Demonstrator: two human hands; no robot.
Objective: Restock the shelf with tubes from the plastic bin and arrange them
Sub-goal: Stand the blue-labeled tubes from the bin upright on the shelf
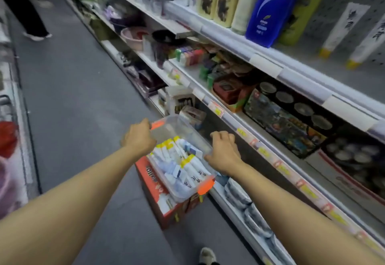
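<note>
Head view: both hands' fingers clamp plastic bin (pixel 166 131) of tubes (pixel 188 165); red carton (pixel 154 189) beneath.

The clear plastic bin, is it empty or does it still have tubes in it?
Not empty. The plastic bin has no lid and holds many white tubes with yellow caps, lying piled in its near half; the far end looks bare.

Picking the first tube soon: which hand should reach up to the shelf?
Probably the right hand: it's on the shelf-side rim of the plastic bin. The left hand holds the aisle-side rim, farther from the shelved tubes.
</note>
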